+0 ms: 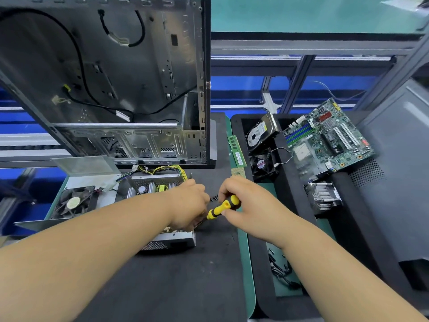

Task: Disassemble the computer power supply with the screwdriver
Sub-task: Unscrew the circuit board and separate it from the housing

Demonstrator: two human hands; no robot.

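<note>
The opened power supply [153,184] sits on the black mat, its circuit board, yellow transformer and heat sinks exposed. Its lid with a fan [74,202] lies to the left. My right hand [246,203] grips the yellow and black screwdriver [222,206], whose shaft points down-left toward the supply's right side. My left hand [190,203] rests over the supply's right edge, fingers curled near the screwdriver tip; what it holds is hidden. A bundle of yellow and black wires [162,169] leaves the back of the supply.
An empty computer case [116,77] stands upright behind the supply. To the right, black trays hold a hard drive [260,133], a small fan [262,165], a motherboard [329,138], a heat sink [323,196] and loose screws. A RAM stick [236,151] lies on the green mat.
</note>
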